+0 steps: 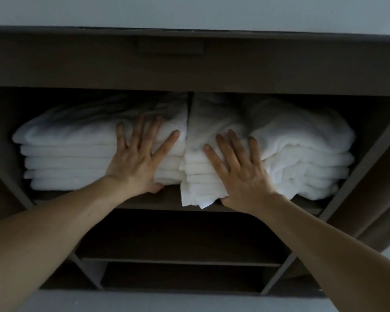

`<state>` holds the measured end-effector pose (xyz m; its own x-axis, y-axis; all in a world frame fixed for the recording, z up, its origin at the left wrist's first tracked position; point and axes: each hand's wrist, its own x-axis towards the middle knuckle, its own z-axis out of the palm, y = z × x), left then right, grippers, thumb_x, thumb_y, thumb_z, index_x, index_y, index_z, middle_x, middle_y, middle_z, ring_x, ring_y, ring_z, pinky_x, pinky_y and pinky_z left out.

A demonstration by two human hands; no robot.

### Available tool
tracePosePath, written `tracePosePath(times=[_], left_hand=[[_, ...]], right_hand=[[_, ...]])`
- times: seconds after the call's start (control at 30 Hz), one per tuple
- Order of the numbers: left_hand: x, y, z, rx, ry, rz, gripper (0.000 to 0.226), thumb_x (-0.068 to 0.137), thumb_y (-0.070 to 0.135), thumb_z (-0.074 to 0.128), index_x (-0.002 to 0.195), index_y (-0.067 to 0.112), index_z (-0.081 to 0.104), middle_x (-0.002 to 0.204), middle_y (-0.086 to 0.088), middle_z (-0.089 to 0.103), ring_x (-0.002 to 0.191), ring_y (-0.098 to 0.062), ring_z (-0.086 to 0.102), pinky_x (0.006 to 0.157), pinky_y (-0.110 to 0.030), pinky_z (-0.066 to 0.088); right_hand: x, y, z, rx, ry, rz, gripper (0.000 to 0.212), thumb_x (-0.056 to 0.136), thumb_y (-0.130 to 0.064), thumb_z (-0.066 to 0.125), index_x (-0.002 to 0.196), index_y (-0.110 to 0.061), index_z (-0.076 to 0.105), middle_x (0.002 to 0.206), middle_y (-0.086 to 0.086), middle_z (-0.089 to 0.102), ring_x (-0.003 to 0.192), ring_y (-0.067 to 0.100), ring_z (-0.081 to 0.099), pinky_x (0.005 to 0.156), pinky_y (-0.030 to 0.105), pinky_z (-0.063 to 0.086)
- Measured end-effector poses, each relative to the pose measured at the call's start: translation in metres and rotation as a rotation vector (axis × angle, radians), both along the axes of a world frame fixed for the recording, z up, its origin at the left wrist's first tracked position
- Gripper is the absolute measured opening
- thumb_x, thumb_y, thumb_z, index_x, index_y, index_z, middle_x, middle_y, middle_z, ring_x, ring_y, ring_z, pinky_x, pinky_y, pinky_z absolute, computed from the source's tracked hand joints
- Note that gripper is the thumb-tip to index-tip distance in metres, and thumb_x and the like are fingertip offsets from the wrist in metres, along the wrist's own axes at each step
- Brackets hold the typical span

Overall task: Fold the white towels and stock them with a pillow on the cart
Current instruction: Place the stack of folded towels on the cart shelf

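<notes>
Two stacks of folded white towels fill the top shelf (pixel 167 200) of a dark brown cart. The left stack (pixel 72 158) is neat, with several layers. The right stack (pixel 302 158) is looser, and its near corner hangs over the shelf's front edge. My left hand (pixel 140 161) lies flat with spread fingers against the front of the left stack, thumb under its bottom corner. My right hand (pixel 239 172) presses flat with straight fingers on the front of the right stack. No pillow is in view.
A dark lower shelf (pixel 178 260) sits below the towels, with slanted side frames (pixel 356 167) left and right. A wide brown top panel (pixel 189 59) overhangs the towels. Brown fabric (pixel 374 212) hangs at the right, and pale floor shows at the bottom.
</notes>
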<state>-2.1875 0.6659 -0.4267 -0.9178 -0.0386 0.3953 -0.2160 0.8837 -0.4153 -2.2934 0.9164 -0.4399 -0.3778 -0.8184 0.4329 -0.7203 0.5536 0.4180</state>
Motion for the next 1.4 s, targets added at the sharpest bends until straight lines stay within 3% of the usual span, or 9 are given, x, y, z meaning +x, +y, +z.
tracePosePath(times=[0.27,0.4,0.47,0.77,1.0,1.1,1.17,1.3,1.4], left_hand=[[-0.03,0.02,-0.02,-0.069,0.104,-0.038,0.147,0.056,0.073,0.077,0.154,0.026,-0.022,0.159,-0.031,-0.003,0.146,-0.052,-0.004,0.109,-0.076,0.005],[-0.034,0.021,-0.018,-0.111,0.13,-0.103,0.132,0.066,0.049,0.083,0.157,0.019,-0.008,0.137,-0.035,0.041,0.123,-0.049,0.044,0.103,-0.068,0.033],[-0.031,0.015,-0.003,-0.098,0.122,-0.147,0.133,0.058,0.045,0.088,0.156,0.019,0.001,0.125,-0.029,0.05,0.107,-0.043,0.053,0.097,-0.057,0.038],[0.009,0.021,0.005,-0.085,0.12,-0.212,0.144,0.04,0.048,0.091,0.155,0.009,0.015,0.111,-0.024,0.054,0.094,-0.039,0.053,0.09,-0.048,0.033],[0.017,0.028,0.003,-0.105,0.055,-0.196,0.137,0.04,0.044,0.092,0.152,0.006,0.023,0.108,-0.026,0.057,0.09,-0.04,0.057,0.084,-0.051,0.049],[0.017,0.032,0.01,-0.114,0.015,-0.181,0.131,0.049,0.056,0.084,0.153,0.01,0.021,0.111,-0.026,0.058,0.091,-0.04,0.059,0.084,-0.049,0.049],[0.009,0.041,0.027,-0.086,0.06,-0.192,0.118,0.063,0.076,0.061,0.155,0.012,0.023,0.111,-0.025,0.058,0.092,-0.038,0.057,0.084,-0.047,0.042],[-0.036,0.085,0.066,-0.032,0.061,-0.259,0.101,0.077,0.085,0.03,0.145,0.012,0.044,0.148,-0.023,0.041,0.136,-0.039,0.036,0.108,-0.055,0.031],[-0.07,0.1,0.071,0.071,-0.27,-0.201,0.111,0.072,0.093,0.029,0.156,0.02,0.022,0.165,-0.006,0.014,0.152,-0.026,0.006,0.123,-0.047,0.01]], right_hand=[[0.001,-0.01,-0.017,-0.145,0.049,-0.029,0.113,0.063,-0.042,0.082,0.153,-0.014,0.02,0.144,0.023,0.045,0.128,0.043,0.048,0.099,0.06,0.04],[0.002,-0.013,-0.019,-0.164,0.06,-0.048,0.111,0.063,-0.038,0.082,0.153,-0.014,0.021,0.142,0.022,0.047,0.127,0.043,0.05,0.099,0.059,0.042],[0.001,-0.012,-0.018,-0.187,0.058,-0.031,0.108,0.064,-0.033,0.082,0.153,-0.014,0.022,0.141,0.022,0.048,0.126,0.042,0.05,0.099,0.059,0.042],[-0.012,-0.018,-0.004,-0.312,-0.045,-0.045,0.103,0.065,-0.033,0.079,0.152,-0.019,0.026,0.141,0.015,0.047,0.126,0.04,0.048,0.103,0.055,0.034],[0.0,-0.027,-0.005,-0.253,-0.172,-0.145,0.107,0.057,-0.031,0.079,0.148,-0.027,0.023,0.141,0.007,0.042,0.127,0.033,0.044,0.104,0.05,0.032],[0.006,-0.029,-0.012,-0.176,-0.255,-0.175,0.119,0.062,-0.04,0.076,0.153,-0.026,0.0,0.15,0.009,0.019,0.139,0.036,0.025,0.114,0.052,0.018],[0.007,-0.029,-0.011,-0.131,-0.279,-0.134,0.122,0.063,-0.055,0.072,0.152,-0.028,-0.007,0.153,0.009,0.013,0.142,0.036,0.02,0.116,0.053,0.014],[-0.007,0.008,0.02,-0.323,-0.226,0.081,0.097,0.07,-0.074,0.059,0.147,-0.018,0.04,0.142,0.008,0.052,0.128,0.03,0.05,0.109,0.048,0.039],[-0.027,0.047,0.043,-0.192,-0.141,-0.14,0.103,0.071,-0.087,0.037,0.147,-0.019,0.043,0.147,0.011,0.049,0.141,0.036,0.038,0.118,0.054,0.025]])
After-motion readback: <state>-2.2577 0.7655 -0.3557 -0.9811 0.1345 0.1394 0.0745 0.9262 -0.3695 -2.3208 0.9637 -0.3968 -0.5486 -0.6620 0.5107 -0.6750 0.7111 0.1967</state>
